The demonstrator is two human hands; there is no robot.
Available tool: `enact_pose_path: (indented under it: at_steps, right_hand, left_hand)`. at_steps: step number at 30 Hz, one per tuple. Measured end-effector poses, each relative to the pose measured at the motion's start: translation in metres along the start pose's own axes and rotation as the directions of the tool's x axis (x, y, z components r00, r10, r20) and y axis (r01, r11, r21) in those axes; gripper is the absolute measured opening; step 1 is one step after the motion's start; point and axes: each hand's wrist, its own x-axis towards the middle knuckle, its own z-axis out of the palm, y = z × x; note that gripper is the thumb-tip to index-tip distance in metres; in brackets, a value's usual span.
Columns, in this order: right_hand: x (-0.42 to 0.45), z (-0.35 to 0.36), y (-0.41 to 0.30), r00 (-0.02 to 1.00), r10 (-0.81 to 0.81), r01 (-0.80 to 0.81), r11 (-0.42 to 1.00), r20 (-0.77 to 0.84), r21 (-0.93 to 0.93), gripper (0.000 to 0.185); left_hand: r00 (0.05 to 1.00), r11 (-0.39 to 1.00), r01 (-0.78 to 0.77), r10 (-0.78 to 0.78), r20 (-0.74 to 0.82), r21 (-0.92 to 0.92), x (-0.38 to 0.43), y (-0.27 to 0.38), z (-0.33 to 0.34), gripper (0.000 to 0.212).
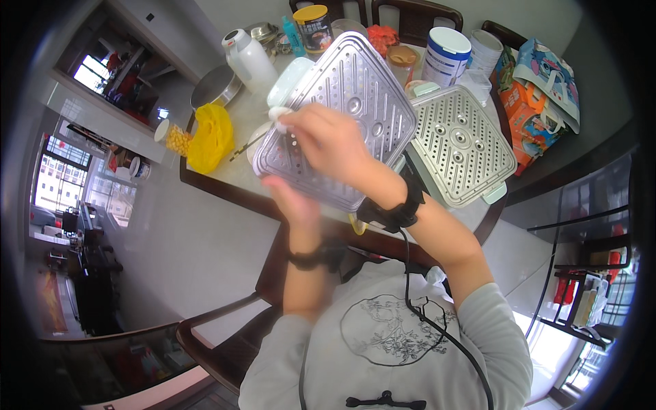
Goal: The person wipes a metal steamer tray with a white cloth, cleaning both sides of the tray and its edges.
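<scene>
My left hand (295, 204) is blurred at the lower left edge of a perforated metal steamer tray (333, 87), which is tilted up; its fingers are partly hidden behind the tray. Over the tray's face, my right hand (330, 141) pinches a small white wad of cloth or tissue (280, 119) at the left rim. A pale green handle (289, 82) shows at the tray's upper left. A second perforated metal tray (456, 148), also with pale green handles, lies on the right side of the table.
On the table (246, 192) stand a white thermos jug (248, 59), a round metal pan (218, 87), a yellow plastic bag (210, 138), a jar of yellow pieces (174, 137), a yellow-lidded can (312, 28) and a white-and-blue tub (445, 56). Shopping bags (543, 102) are at the right; a wooden chair (230, 343) is lower left.
</scene>
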Motion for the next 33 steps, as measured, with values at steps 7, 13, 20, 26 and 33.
enact_pose_path:
  at_steps: [7,13,20,26,33]
  right_hand:
    - [-0.002,-0.002,-0.001,0.95,-0.239,0.257,0.964,0.2,-0.068,0.031]
    - [-0.02,0.003,-0.006,0.914,-0.246,0.306,0.94,0.322,-0.153,0.031]
    - [-0.054,0.004,0.0,0.904,-0.201,0.248,0.965,0.377,-0.082,0.026]
    - [-0.079,-0.017,-0.006,0.964,0.06,-0.054,0.998,0.259,-0.029,0.038]
    - [-0.119,-0.066,0.023,0.93,0.368,-0.364,0.923,0.008,-0.122,0.022]
  left_hand:
    - [0.999,0.99,-0.042,0.04,-0.013,-0.131,0.003,-0.003,-0.006,0.075]
    - [0.999,0.984,0.009,-0.017,-0.045,-0.178,0.005,-0.013,-0.017,0.069]
    - [0.982,0.973,0.075,-0.11,-0.155,-0.22,0.01,-0.009,-0.021,0.078]
    - [0.98,0.992,0.052,-0.072,-0.187,-0.114,0.011,0.005,-0.014,0.083]
    - [0.986,0.979,0.03,-0.062,-0.153,-0.201,0.009,0.01,-0.024,0.084]
